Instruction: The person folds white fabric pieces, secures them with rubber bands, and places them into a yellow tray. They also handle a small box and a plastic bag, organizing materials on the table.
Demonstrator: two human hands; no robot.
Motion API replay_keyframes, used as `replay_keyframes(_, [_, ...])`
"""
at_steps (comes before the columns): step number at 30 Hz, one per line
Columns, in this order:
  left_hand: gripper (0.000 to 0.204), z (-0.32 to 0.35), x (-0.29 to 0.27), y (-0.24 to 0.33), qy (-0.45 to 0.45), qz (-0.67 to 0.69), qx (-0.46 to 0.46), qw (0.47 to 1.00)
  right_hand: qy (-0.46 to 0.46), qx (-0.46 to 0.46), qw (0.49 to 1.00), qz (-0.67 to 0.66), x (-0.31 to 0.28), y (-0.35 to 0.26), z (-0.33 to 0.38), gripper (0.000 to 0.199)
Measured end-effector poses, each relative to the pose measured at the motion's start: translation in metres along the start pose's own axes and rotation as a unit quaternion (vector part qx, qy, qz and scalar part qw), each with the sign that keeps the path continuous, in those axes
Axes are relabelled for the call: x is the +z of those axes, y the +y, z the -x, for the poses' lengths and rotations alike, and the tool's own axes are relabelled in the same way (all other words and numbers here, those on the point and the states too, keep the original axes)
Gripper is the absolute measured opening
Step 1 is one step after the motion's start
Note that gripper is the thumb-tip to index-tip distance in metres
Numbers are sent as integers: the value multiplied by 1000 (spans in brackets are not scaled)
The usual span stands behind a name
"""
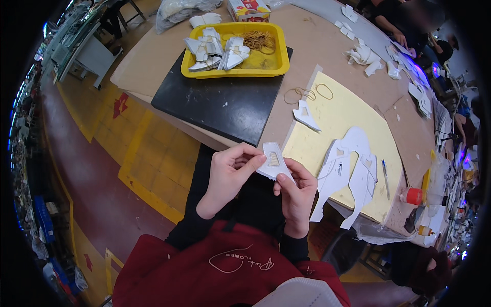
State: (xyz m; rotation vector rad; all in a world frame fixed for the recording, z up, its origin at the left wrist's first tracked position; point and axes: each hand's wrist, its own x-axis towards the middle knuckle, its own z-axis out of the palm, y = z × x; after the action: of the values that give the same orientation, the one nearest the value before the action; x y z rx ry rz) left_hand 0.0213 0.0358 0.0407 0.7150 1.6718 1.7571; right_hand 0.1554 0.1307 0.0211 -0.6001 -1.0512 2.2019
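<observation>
Both hands meet over my lap, pinched on one small white cut piece (273,162) with a rectangular window. Left hand (230,174) grips its left edge, thumb and fingers curled; right hand (295,192) holds the lower right corner from below. Step, as I judge it: inspecting or aligning the piece. Next move likely needs a steady pinch. Larger white cut shapes (348,171) lie on the yellow sheet (327,133) nearby.

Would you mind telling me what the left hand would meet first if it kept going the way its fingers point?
Most likely the small white cut-out piece with a rectangular window, which the left hand already pinches; beyond lies the right hand.
</observation>
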Motion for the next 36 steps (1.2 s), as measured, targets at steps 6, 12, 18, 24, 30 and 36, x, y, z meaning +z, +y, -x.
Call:
replay_keyframes(6, [13,-4,-14,-1,46,59,-9,997,49,-21,999,10,-1,-2,2,35])
replay_keyframes(12, [16,3,-17,1,54,29,-5,998,61,-19,996,58,3,0,1,36])
replay_keyframes(18, [9,4,-15,2,-2,-81,82,993,59,-29,992,105,8,1,4,36])
replay_keyframes(24, [9,6,-14,-3,-11,105,-45,993,37,0,999,38,7,0,3,34])
replay_keyframes(30, [12,5,-18,-9,-4,117,-40,992,21,9,1000,11,5,5,2,33])
replay_keyframes(36, [12,6,-21,-12,14,138,-52,989,8,22,999,26,5,9,2,35])
